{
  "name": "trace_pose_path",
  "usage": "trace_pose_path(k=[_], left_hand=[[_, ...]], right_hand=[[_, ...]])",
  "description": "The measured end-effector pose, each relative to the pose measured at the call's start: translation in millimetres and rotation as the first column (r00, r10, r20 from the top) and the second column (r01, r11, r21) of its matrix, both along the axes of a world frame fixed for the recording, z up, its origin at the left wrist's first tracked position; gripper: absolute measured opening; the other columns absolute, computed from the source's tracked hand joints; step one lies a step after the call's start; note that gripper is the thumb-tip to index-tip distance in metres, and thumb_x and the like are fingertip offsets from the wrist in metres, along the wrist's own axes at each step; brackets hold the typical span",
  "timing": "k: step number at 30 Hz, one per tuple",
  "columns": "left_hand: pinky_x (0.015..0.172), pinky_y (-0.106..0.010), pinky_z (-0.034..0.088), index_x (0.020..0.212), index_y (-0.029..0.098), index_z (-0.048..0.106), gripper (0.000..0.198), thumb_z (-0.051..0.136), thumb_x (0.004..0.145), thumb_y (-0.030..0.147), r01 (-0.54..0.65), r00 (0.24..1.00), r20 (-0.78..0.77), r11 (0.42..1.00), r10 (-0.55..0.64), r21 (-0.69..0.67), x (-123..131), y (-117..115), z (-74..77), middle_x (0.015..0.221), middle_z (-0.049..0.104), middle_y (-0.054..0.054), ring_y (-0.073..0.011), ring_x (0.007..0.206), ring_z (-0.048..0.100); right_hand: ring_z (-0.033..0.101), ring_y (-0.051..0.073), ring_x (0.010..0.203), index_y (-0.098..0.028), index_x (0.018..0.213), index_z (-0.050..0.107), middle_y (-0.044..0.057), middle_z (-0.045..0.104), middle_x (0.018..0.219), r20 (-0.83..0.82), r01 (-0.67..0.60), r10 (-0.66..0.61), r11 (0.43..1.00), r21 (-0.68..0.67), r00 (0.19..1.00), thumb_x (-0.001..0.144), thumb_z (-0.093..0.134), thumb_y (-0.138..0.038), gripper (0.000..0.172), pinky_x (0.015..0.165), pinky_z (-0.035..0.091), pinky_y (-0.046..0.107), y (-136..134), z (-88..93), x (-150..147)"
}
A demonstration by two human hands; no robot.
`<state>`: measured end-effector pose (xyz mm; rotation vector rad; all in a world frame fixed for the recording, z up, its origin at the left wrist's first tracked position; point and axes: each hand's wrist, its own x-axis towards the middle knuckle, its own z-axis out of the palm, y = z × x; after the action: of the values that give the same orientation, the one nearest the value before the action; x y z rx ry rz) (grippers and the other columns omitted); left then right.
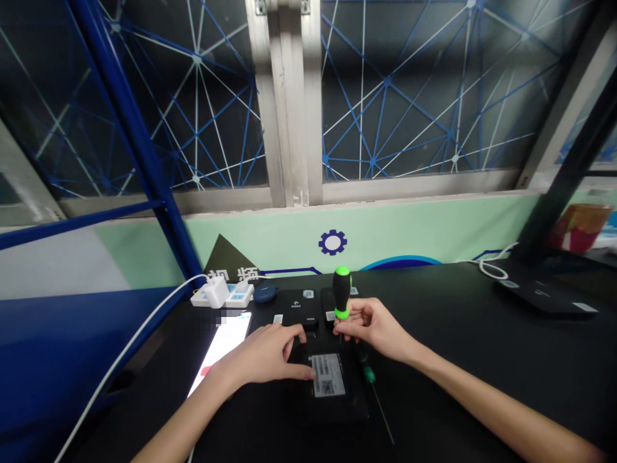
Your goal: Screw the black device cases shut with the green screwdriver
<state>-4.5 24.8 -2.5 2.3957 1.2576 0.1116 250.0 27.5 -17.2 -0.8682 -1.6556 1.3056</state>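
Note:
A black box-shaped device point(332, 408) with a white printed label point(329, 375) lies on the black table. My left hand point(274, 354) grips its left side, thumb at the label's edge and curled fingers by the far left corner. My right hand point(371, 325) pinches a black and bright-green screwdriver point(342, 292) just below its handle. The screwdriver stands upright over the device's far right part; I cannot tell whether its tip touches. Beside the device on the right lies a second screwdriver point(369, 375) with a dark green handle and long thin shaft.
Behind the hands lie two more black devices, one at the left point(296, 305). A lit phone point(224, 344), a white power strip point(236, 296) with plugs and a dark blue case point(265, 294) are on the left. Far right is a flat black device point(544, 296) near a white cable point(492, 269).

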Motion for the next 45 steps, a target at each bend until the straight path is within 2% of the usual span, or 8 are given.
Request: trace_pose_path(k=[5, 12, 17, 22, 25, 31, 37, 45], left_hand=[[0.058, -0.026, 0.031, 0.106, 0.025, 0.063, 0.054, 0.067, 0.073, 0.068, 0.007, 1.000, 0.009, 1.000, -0.007, -0.002, 0, 1, -0.4, 0.069, 0.061, 0.005, -0.0192, 0.070, 0.059], [0.055, -0.026, 0.030, 0.104, 0.024, 0.064, 0.055, 0.067, 0.072, 0.068, 0.002, 0.999, 0.033, 1.000, -0.002, -0.008, -1, 0, -0.1, 0.068, 0.060, 0.005, -0.0179, 0.066, 0.057], [0.057, -0.025, 0.031, 0.105, 0.026, 0.064, 0.054, 0.068, 0.072, 0.068, -0.008, 0.999, 0.032, 1.000, 0.008, 0.002, -2, 1, -1.7, 0.068, 0.060, 0.005, -0.0187, 0.069, 0.058], [0.057, -0.025, 0.031, 0.104, 0.026, 0.064, 0.053, 0.067, 0.073, 0.069, -0.014, 1.000, 0.022, 1.000, 0.014, -0.004, 0, -2, 1.6, 0.069, 0.061, 0.004, -0.0204, 0.073, 0.058], [0.056, -0.026, 0.030, 0.105, 0.026, 0.064, 0.054, 0.066, 0.073, 0.069, -0.020, 1.000, 0.018, 1.000, 0.020, -0.011, 1, -3, 3.8, 0.070, 0.060, 0.004, -0.0202, 0.072, 0.058], [0.056, -0.026, 0.031, 0.104, 0.026, 0.063, 0.051, 0.068, 0.074, 0.067, -0.024, 1.000, 0.005, 1.000, 0.024, -0.010, 2, -3, 4.7, 0.070, 0.061, 0.005, -0.0190, 0.072, 0.058], [0.057, -0.026, 0.031, 0.105, 0.025, 0.062, 0.052, 0.068, 0.074, 0.066, -0.031, 0.999, -0.008, 0.999, 0.031, -0.012, 1, -3, 5.9, 0.071, 0.061, 0.004, -0.0185, 0.070, 0.058], [0.056, -0.026, 0.030, 0.103, 0.024, 0.063, 0.047, 0.065, 0.078, 0.064, -0.022, 0.999, 0.032, 1.000, 0.022, 0.002, 3, -3, 4.0, 0.068, 0.059, 0.004, -0.0193, 0.068, 0.057]], right_hand=[[0.062, 0.011, 0.061, -0.013, 0.080, 0.069, 0.008, 0.076, 0.082, 0.071, -0.073, 0.070, 0.997, 0.030, 0.995, 0.082, 0.074, -0.038, 0.026, 0.055, 0.047, 0.021, -2, 6.0, 7], [0.059, 0.010, 0.061, -0.014, 0.091, 0.073, 0.006, 0.072, 0.085, 0.109, -0.150, 0.140, 0.984, 0.094, 0.984, 0.090, 0.065, -0.038, 0.025, 0.053, 0.045, 0.020, -4, 4.5, 7], [0.048, 0.007, 0.048, -0.014, 0.078, 0.067, -0.004, 0.059, 0.059, -0.066, 0.014, -0.014, 1.000, 0.005, 0.998, 0.074, 0.082, -0.037, 0.028, 0.048, 0.044, 0.019, 0, -14.5, -4], [0.054, 0.008, 0.047, -0.017, 0.069, 0.055, -0.005, 0.062, 0.057, -0.205, 0.069, -0.081, 0.996, -0.064, 0.975, 0.061, 0.090, -0.034, 0.040, 0.046, 0.047, 0.019, 4, -19.7, -10], [0.056, 0.009, 0.050, -0.016, 0.070, 0.056, -0.001, 0.067, 0.064, -0.197, 0.058, -0.065, 0.997, -0.043, 0.978, 0.067, 0.087, -0.037, 0.037, 0.047, 0.046, 0.019, 3, -16.0, -8], [0.056, 0.009, 0.058, -0.014, 0.091, 0.067, 0.007, 0.072, 0.085, -0.120, -0.032, 0.039, 0.997, 0.063, 0.992, 0.088, 0.067, -0.044, 0.030, 0.050, 0.045, 0.020, -5, -15.6, -7], [0.052, 0.008, 0.047, -0.015, 0.081, 0.062, -0.005, 0.057, 0.055, -0.134, 0.106, -0.102, 0.994, 0.026, 0.986, 0.076, 0.080, -0.042, 0.032, 0.047, 0.043, 0.019, -6, -21.7, -11], [0.052, 0.009, 0.051, -0.018, 0.074, 0.053, -0.002, 0.062, 0.063, -0.171, 0.133, -0.127, 0.991, 0.026, 0.977, 0.071, 0.084, -0.041, 0.039, 0.047, 0.042, 0.019, -3, -18.2, -9]])
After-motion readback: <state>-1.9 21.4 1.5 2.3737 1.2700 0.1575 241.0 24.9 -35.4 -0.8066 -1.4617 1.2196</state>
